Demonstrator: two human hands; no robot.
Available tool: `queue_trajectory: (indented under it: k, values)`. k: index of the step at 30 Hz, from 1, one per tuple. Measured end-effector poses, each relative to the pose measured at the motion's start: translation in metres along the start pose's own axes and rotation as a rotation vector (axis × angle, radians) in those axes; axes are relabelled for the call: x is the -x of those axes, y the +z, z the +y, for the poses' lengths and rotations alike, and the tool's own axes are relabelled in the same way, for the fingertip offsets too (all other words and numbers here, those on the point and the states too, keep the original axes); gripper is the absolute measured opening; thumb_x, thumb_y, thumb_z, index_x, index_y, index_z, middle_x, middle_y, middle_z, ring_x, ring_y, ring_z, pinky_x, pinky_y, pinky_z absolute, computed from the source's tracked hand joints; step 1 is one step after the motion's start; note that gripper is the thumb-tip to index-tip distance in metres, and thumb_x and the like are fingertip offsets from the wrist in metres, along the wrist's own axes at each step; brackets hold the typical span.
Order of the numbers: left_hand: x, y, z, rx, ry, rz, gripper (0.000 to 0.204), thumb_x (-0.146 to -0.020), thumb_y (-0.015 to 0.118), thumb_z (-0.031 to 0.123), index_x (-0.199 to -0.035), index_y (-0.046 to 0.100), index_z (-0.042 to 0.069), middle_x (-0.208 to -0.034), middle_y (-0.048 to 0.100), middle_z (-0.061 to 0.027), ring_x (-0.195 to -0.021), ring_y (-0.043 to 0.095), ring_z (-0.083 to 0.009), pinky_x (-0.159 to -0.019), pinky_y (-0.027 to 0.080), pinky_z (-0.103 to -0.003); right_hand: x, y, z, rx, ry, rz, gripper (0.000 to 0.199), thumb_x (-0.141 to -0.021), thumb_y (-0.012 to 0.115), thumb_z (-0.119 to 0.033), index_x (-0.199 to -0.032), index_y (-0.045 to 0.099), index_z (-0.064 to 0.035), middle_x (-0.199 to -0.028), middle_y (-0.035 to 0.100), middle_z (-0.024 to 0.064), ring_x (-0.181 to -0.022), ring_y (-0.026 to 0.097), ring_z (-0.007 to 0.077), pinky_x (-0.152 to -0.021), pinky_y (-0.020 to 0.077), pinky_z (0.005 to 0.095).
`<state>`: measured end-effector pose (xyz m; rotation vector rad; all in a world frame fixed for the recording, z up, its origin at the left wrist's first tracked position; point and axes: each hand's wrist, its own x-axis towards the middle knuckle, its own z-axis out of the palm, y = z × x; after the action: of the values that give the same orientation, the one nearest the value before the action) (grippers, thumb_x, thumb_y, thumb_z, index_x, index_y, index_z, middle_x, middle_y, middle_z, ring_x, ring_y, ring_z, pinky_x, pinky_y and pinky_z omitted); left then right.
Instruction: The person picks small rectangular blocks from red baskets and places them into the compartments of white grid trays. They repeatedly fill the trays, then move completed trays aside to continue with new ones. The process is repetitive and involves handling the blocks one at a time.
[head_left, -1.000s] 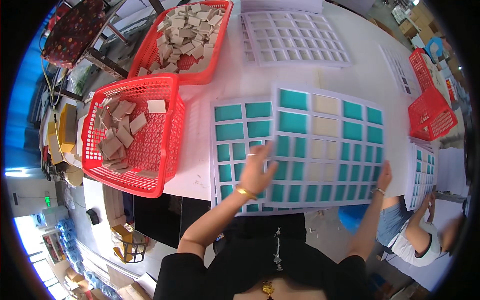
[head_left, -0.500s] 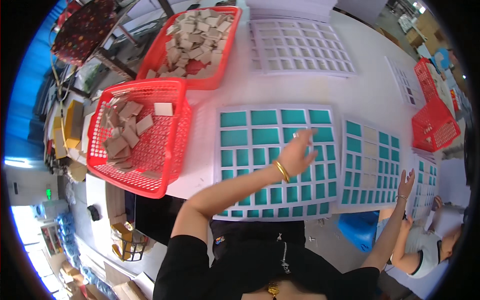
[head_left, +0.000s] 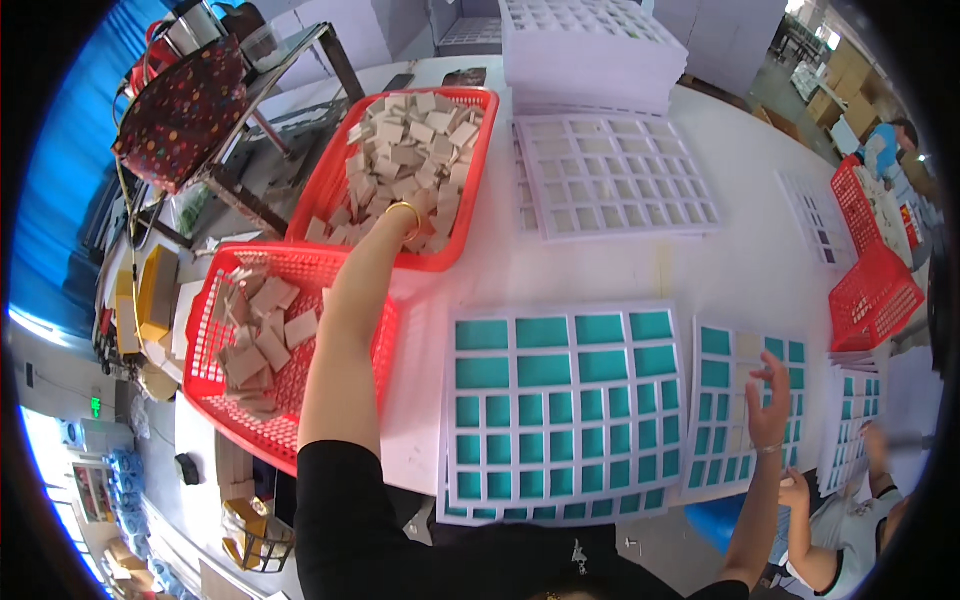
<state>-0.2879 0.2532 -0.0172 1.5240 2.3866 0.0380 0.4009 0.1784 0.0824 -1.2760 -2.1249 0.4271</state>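
Your left hand dug into far basket, grip unclear; right hand fingers spread; teal grid w/ no tiles yet.

The left hand is sunk among a heap of small pale cardboard squares that fills the far red basket, a shallow plastic crate with slotted walls lying flat on the table; the squares lie jumbled at every angle around and beyond the fingers. Just under the right hand lies a white grid sheet of cut-out windows, flat, most windows showing teal and a few pale. Between the two hands, nearer the right one, lies a larger white grid sheet, all its windows teal.
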Motion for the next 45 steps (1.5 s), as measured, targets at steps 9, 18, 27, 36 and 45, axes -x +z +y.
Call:
queue_trajectory:
  k: [9, 18, 27, 36, 45]
  values:
    - [-0.035, -0.004, 0.01, 0.14, 0.003, -0.26, 0.094, -0.059, 0.084, 0.043, -0.137, 0.04, 0.015, -0.137, 0.039, -0.0241, -0.125, 0.041, -0.0409, -0.1, 0.042, -0.041, 0.004, 0.012, -0.014, -0.004, 0.033, -0.093, 0.04, -0.08, 0.063, -0.007, -0.119, 0.056, -0.0017, -0.113, 0.057, 0.0133, -0.086, 0.062, 0.0208, -0.081, 0.047, 0.0319]
    - [-0.043, 0.017, -0.002, 0.07, 0.163, -0.338, 0.064, -0.074, 0.076, 0.026, -0.129, 0.049, 0.008, -0.1, 0.067, -0.013, -0.087, 0.064, -0.024, -0.076, 0.052, -0.035, -0.005, 0.045, -0.032, -0.134, 0.005, -0.163, 0.036, -0.077, 0.064, -0.001, -0.113, 0.06, -0.0024, -0.107, 0.061, 0.0131, -0.085, 0.062, 0.0216, -0.08, 0.0475, 0.0318]
    - [0.035, -0.069, 0.009, 0.878, -0.001, 0.229, 0.043, -0.079, 0.071, 0.027, -0.115, 0.058, 0.007, -0.083, 0.065, -0.0036, -0.065, 0.061, -0.0127, -0.048, 0.048, -0.029, -0.031, 0.088, -0.083, -0.382, -0.138, -0.254, 0.03, -0.079, 0.064, -0.002, -0.109, 0.062, -0.0024, -0.101, 0.063, 0.0123, -0.084, 0.062, 0.0216, -0.078, 0.0479, 0.031]
    - [0.217, -0.038, 0.162, 0.721, 0.458, -0.166, 0.033, -0.075, 0.079, 0.03, -0.086, 0.067, 0.002, -0.066, 0.06, -0.0022, -0.057, 0.052, -0.0083, -0.051, 0.043, -0.028, -0.083, 0.155, -0.183, -0.621, -0.176, -0.175, 0.044, -0.081, 0.068, -0.006, -0.122, 0.054, -0.0056, -0.104, 0.057, 0.0092, -0.074, 0.058, 0.0119, -0.054, 0.0425, 0.021]
    - [0.279, 0.021, 0.17, 1.356, 0.345, -0.347, 0.03, -0.085, 0.071, 0.033, -0.086, 0.063, 0.004, -0.072, 0.059, -0.0002, -0.056, 0.053, -0.0061, -0.047, 0.042, -0.021, -0.044, 0.165, -0.168, -1.025, 0.107, -0.348, 0.03, -0.079, 0.071, -0.004, -0.103, 0.052, -0.0032, -0.096, 0.057, 0.0035, -0.075, 0.058, 0.0079, -0.047, 0.0492, 0.0197]
